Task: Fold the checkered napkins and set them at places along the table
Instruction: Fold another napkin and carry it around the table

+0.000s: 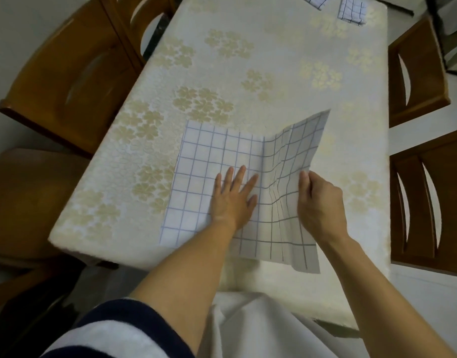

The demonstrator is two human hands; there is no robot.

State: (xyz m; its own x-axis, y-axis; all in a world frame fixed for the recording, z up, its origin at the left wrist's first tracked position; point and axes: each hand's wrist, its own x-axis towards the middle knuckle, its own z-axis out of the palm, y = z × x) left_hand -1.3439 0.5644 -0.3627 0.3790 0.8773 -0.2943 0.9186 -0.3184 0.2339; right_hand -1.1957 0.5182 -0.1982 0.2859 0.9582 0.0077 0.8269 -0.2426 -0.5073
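A white napkin with a blue grid [211,156] lies spread at the near end of the table [261,68]. Its left half is flat on the cloth. My left hand [233,197] presses down on that half with straight, spread fingers, beside the middle crease. My right hand [319,202] grips the right edge of the napkin and holds the right half lifted off the table, so it stands tilted. Two folded checkered napkins lie at the far end, one [351,10] near the right corner and one [314,1] cut off by the frame's top.
The table wears a cream cloth with gold flower clusters. Wooden chairs stand along both sides: two on the left [67,71] and two on the right [416,73], [429,202]. The tablecloth hangs down at the near edge by my body.
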